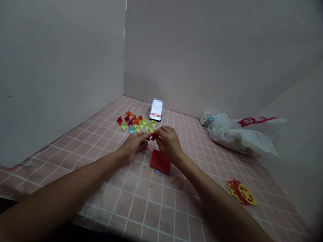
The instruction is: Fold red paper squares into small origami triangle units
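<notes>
Between my two hands is a small piece of red folded paper (153, 137), largely covered by the fingers. My left hand (135, 144) pinches it from the left with thumb and fingertips. From the right, my right hand (168, 141) grips it with bent fingers. Just below them a stack of square paper (161, 161) lies on the table, a red sheet on top and other colours showing at its lower edge. Beyond my left hand sit several small folded paper pieces (142, 124) in red, orange, yellow and one blue, grouped close together.
A lit phone (156, 110) leans upright at the back, its screen partly blurred. To the right rest a white plastic bag (231, 136) and a small box (205, 119). Red and yellow paper cut-outs (241, 192) lie nearer on the pink tiled-pattern tabletop (118, 202). Walls border the table.
</notes>
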### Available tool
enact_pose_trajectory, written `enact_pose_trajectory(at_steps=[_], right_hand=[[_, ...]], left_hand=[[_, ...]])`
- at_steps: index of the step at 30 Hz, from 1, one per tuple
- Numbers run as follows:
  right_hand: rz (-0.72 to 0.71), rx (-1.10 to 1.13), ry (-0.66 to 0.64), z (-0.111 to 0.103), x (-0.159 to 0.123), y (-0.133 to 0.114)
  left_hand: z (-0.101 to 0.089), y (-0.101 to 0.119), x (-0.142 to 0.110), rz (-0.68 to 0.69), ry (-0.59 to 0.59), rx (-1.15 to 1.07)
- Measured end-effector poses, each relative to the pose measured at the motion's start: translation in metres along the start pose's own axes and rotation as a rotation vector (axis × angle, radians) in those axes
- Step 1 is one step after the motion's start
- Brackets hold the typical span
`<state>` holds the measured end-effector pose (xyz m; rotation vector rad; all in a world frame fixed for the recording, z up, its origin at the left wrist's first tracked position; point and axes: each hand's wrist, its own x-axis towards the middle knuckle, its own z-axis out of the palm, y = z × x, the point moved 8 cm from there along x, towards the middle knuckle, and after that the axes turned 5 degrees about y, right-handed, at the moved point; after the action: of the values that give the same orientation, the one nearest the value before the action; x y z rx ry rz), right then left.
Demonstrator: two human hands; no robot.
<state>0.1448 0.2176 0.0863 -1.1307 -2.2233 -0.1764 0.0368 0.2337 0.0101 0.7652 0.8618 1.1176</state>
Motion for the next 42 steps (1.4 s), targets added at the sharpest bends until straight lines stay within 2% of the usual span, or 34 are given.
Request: enact_pose_trajectory(at_steps=[12, 31, 42], right_hand=[[-0.004, -0.031, -0.003, 0.0022, -0.0005, 0.0010], [-0.034, -0.078, -0.026, 0.0055, -0.0010, -0.0035], [0.035, -0.039, -0.059, 0.0074, 0.0005, 0.0018]], left_hand=[[0.0021, -0.0019, -0.0001, -0.026, -0.032, -0.011], [0.0037, 0.0008, -0.0003, 0.020, -0.047, 0.033], [-0.0026, 0.0044, 0.0016, 0.087, 0.015, 0.053]])
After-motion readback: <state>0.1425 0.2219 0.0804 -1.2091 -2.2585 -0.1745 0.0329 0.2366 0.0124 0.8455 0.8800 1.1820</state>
